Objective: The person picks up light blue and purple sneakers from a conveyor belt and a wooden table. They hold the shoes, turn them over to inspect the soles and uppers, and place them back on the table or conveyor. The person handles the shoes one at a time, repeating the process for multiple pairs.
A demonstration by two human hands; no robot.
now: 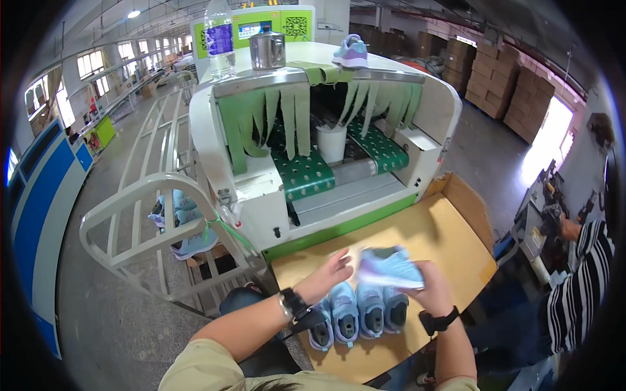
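Observation:
A light blue and lilac sneaker, slightly blurred, is held up over the tan board by my right hand, whose fingers wrap its end. My left hand is just left of that shoe, fingers apart and holding nothing. Below my hands, several matching sneakers stand side by side in a row on the tan board, heels toward me. Dark bands circle both my wrists.
Ahead stands a white and green conveyor machine with green strip curtains and a perforated green belt. On top are a bottle, a metal pot and a sneaker. A metal rack with shoes is left; another person works right.

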